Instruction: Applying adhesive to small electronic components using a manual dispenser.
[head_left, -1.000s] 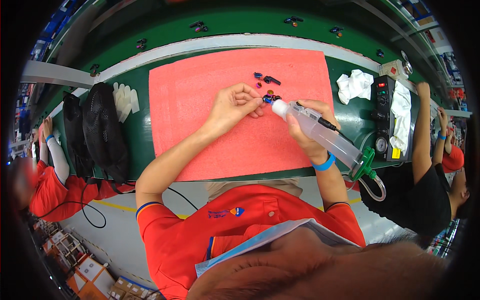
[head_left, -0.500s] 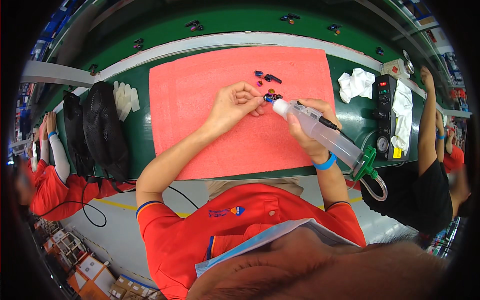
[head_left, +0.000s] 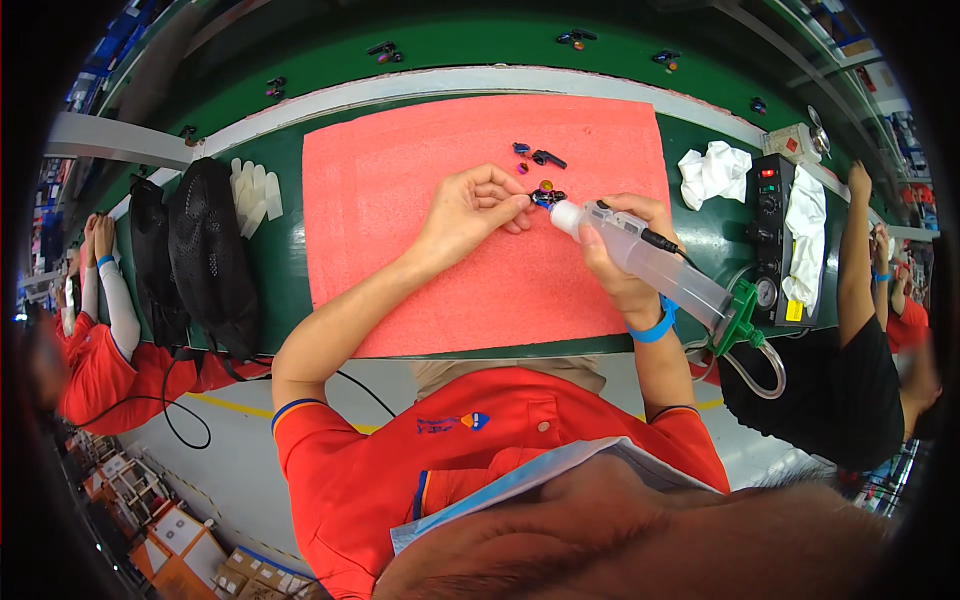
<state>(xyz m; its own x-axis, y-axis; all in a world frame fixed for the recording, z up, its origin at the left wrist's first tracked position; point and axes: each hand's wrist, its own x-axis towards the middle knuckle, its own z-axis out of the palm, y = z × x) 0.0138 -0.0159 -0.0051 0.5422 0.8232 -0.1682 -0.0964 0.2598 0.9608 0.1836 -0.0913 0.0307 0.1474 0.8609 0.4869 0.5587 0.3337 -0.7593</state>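
My right hand (head_left: 627, 255) is wrapped round a translucent dispensing syringe (head_left: 668, 272) with a white tip and a green cap that leads into a clear hose. The tip end points at a small dark blue and purple part (head_left: 545, 198) over the pink foam mat (head_left: 440, 305). With thumb and forefinger pinched, my left hand (head_left: 478, 210) holds that small part from the left. Its exact kind is too small to make out. Just beyond lie a small blue piece (head_left: 521, 149), a purple piece (head_left: 522, 168) and a black elongated piece (head_left: 548, 158).
At right stands a black control box (head_left: 769, 235) with a gauge, beside crumpled white cloth (head_left: 714, 174). Black mesh bags (head_left: 210, 260) and pale finger cots (head_left: 255, 195) lie at left. Small parts (head_left: 384, 52) sit on the green belt beyond the white rail. People work at both sides.
My right hand and the syringe have shifted very slightly to the right. My left hand keeps its pinch, and the loose pieces appear in nearly the same places.
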